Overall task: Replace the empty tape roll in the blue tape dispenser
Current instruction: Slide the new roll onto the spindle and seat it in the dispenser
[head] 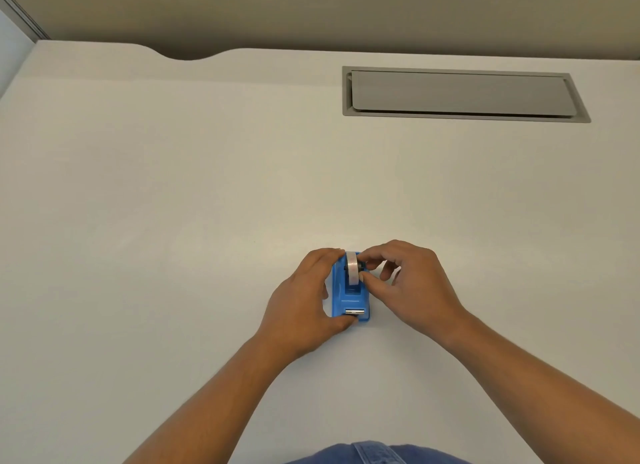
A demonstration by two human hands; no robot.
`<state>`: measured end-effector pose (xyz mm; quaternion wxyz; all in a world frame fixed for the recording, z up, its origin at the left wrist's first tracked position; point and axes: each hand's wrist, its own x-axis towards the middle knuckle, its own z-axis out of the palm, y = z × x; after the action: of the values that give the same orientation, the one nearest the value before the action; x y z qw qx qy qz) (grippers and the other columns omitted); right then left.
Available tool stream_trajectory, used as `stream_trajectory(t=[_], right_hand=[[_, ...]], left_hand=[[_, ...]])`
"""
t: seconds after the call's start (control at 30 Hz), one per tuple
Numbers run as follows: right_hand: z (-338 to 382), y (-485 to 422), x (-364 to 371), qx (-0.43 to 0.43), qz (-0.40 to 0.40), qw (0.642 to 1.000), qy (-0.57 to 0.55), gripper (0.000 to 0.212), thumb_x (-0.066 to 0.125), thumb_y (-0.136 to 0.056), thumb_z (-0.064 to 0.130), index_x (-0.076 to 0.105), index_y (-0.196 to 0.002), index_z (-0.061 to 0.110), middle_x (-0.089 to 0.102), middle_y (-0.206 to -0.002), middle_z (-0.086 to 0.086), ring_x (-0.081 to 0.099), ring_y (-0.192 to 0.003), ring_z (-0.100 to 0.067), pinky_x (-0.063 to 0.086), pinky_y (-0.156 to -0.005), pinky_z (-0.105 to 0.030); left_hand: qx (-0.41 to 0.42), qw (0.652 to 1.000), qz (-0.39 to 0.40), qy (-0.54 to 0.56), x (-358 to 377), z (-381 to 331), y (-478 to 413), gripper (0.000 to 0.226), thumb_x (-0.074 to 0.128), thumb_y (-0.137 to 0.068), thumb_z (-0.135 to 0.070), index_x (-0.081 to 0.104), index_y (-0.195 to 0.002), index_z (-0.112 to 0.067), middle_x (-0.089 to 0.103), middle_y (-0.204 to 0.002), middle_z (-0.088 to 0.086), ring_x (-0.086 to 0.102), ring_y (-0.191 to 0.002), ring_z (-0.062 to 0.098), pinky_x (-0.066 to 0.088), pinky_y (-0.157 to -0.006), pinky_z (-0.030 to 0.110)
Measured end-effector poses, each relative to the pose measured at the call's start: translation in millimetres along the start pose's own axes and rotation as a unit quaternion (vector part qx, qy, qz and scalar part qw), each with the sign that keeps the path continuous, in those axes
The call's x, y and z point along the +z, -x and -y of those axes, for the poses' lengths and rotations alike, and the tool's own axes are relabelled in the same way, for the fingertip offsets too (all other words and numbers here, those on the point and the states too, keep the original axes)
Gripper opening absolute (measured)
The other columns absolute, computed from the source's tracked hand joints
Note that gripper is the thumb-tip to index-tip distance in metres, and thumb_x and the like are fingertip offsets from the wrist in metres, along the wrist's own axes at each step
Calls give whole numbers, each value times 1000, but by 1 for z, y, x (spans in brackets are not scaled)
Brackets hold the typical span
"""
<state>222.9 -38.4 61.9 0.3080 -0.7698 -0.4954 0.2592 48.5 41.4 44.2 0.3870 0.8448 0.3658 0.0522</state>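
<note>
Left hand (pixel 304 304): wrapped round the left side of the blue tape dispenser (pixel 349 299), fingers curled, thumb at its near end, pinning it down.
Right hand (pixel 405 280): thumb and forefinger pinched at the tape roll (pixel 352 269), other fingers loosely curled.
Roll: stands upright in the dispenser's cradle, on a dark hub; looks light and stiff, best held by its flat sides.
Dispenser: small, hard plastic, probably slides easily; the metal cutter (pixel 354 312) at the near end is sharp.
Desk (pixel 173 221): pale, smooth; the dispenser sits on it, well clear of the grey cable hatch (pixel 460 93).
</note>
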Motion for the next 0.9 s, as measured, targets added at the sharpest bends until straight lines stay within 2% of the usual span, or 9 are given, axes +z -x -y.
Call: stream_trajectory(t=[0.17,0.33,0.6,0.9], right_hand=[[4,-1,-1,-15,8,999,42,21,76,-79,22,73,-99,30,65,-84,18,60,-70,-8,52,-67,-25],[7,-4,0,-23,39,995,85,18,72,-82,15,74,-97,23,68,-85,7,62,-74,-13,54,-73,-36],[8,-5,-3,-10,48,995,89,17,71,-82,19,73,-96,28,67,-86,14,61,-71,-10,54,-71,-34],[11,-5,-5,-14,63,990,129,16,70,-83,24,72,-97,30,67,-89,13,57,-72,-10,51,-68,-31]], left_hand=[[-3,1000,3,-2,0,-1,-1,91,80,-61,-53,31,-137,-40,39,-134,-22,54,-72,-1,36,-60,5],[-11,1000,6,-1,0,-1,-1,91,81,-61,-52,34,-138,-37,41,-134,-20,54,-71,0,36,-60,6],[-15,1000,6,-4,1,-1,-1,91,80,-61,-53,34,-138,-37,43,-133,-19,52,-71,2,34,-59,5],[-17,999,-7,-28,3,0,0,91,78,-61,-57,32,-137,-39,42,-134,-23,48,-75,6,35,-62,9]])
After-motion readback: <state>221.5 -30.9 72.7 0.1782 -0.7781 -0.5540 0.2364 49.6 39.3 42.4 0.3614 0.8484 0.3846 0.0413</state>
